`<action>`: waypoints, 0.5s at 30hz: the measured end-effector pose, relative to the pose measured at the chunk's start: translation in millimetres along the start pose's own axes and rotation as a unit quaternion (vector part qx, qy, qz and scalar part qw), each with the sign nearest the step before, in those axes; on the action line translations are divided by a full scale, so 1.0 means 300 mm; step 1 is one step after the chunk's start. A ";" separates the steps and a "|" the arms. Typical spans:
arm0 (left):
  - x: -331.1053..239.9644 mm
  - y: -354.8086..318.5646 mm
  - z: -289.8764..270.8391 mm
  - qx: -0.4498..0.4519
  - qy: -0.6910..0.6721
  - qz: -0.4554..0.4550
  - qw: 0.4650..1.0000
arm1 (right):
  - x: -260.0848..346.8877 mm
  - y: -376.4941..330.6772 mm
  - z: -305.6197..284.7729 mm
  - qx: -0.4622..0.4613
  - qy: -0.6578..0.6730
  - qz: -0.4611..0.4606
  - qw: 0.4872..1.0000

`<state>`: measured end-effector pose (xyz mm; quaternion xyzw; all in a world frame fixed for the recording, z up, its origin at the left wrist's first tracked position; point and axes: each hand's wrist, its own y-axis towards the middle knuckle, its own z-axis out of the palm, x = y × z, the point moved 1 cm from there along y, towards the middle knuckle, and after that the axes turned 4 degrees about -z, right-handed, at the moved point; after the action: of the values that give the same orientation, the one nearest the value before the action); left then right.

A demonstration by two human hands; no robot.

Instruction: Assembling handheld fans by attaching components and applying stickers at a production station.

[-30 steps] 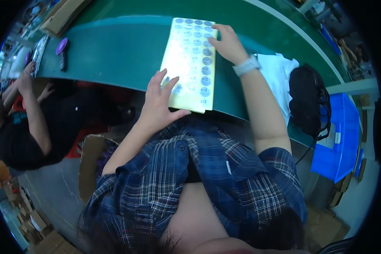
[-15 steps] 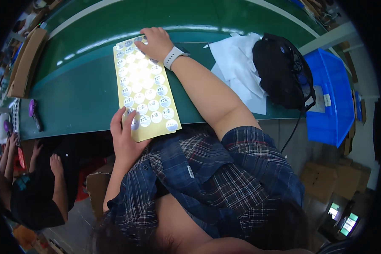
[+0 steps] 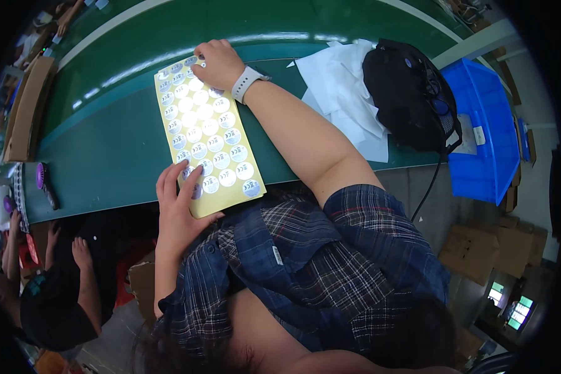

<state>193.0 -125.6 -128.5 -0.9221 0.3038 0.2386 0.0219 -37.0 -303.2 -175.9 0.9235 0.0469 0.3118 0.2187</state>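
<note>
Seen from the head camera, a yellow sticker sheet lies flat on the green tabletop, its near edge pinned under the spread, released left hand. The right hand pinches at a round sticker in the far row. Most of the round stickers remain in place, so the peeling appears barely begun.

A yellow sticker sheet with rows of round, seemingly silver labels lies flat on the green belt.
</note>
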 end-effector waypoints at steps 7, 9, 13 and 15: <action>0.033 -0.012 -0.016 0.023 -0.048 0.007 0.999 | 0.004 0.004 0.015 -0.012 0.033 -0.025 0.999; 0.034 -0.008 -0.019 0.024 -0.077 0.003 0.997 | 0.020 0.002 0.018 -0.033 0.051 -0.023 0.998; 0.008 0.004 -0.027 0.048 -0.087 0.013 0.995 | -0.022 -0.012 0.036 -0.074 0.058 -0.015 0.995; -0.013 0.005 -0.041 0.043 -0.078 0.017 0.996 | -0.027 -0.004 0.046 -0.067 0.054 -0.008 0.996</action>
<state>194.7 -126.9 -115.7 -0.8937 0.3264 0.2970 0.0808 -35.4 -309.2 -190.6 0.8881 0.0448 0.3617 0.2802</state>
